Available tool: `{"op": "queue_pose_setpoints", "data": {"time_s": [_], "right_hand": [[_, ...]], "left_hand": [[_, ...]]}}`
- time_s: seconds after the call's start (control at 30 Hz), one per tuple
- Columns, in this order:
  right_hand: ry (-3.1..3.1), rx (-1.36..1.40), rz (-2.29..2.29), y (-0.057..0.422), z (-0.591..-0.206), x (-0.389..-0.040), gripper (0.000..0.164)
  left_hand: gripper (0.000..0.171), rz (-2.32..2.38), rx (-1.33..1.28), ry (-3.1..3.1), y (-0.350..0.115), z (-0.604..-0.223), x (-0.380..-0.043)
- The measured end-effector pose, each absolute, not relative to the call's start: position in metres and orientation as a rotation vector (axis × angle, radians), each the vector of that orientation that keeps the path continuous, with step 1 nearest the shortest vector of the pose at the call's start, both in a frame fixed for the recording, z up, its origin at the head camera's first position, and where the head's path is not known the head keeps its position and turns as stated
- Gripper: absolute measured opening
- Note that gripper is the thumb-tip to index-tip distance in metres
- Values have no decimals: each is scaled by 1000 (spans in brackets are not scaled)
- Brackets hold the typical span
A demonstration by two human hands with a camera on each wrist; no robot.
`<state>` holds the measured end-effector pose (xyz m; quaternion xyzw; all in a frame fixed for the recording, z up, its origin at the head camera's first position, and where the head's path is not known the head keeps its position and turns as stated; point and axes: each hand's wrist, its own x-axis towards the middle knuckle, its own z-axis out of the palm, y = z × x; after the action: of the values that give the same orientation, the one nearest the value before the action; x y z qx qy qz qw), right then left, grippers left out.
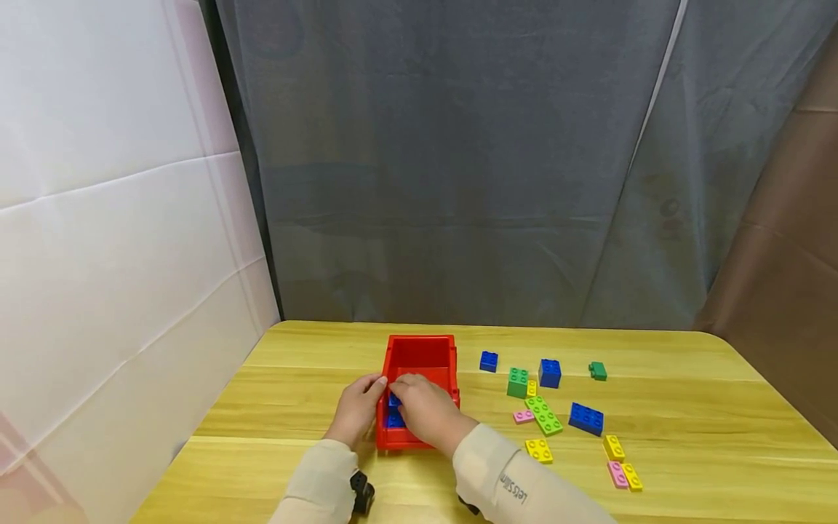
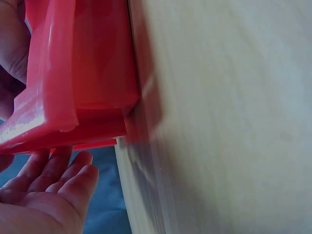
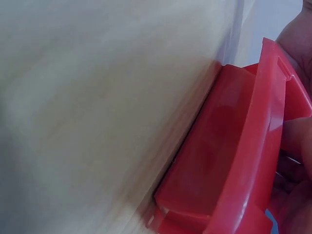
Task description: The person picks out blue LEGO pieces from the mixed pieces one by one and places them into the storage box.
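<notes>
A red plastic bin (image 1: 424, 351) stands on the wooden table. At its left wall, my left hand (image 1: 358, 409) has the thumb on the rim and the fingers along the outside; the left wrist view shows those fingers (image 2: 58, 170) stretched under the lip. My right hand (image 1: 428, 411) reaches over the right wall into the bin, palm down. Blue building bricks (image 1: 395, 420) lie inside, next to its fingertips. In the right wrist view the bin's wall (image 3: 214, 146) covers part of the right hand, and I cannot tell whether it holds a brick.
Several loose bricks lie right of the bin: blue (image 1: 585, 419), dark green (image 1: 517, 382), lime (image 1: 544, 415), yellow (image 1: 539, 450) and pink (image 1: 617, 474). A grey curtain (image 1: 425, 182) hangs behind the table, with a white sheet (image 1: 118, 218) at the left.
</notes>
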<state>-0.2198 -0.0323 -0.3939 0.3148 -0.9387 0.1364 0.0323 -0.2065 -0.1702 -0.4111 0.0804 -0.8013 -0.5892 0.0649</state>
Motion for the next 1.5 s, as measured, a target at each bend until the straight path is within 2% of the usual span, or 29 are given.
{"op": "queue_pose_setpoints", "data": {"time_s": [0.8, 1.5], "right_hand": [[-2871, 961, 443, -33, -403, -224, 34], [-2923, 936, 448, -38, -401, -221, 41]], "left_hand": [[39, -1791, 241, -2418, -166, -410, -207], [40, -1804, 257, -2423, -170, -410, -205]]}}
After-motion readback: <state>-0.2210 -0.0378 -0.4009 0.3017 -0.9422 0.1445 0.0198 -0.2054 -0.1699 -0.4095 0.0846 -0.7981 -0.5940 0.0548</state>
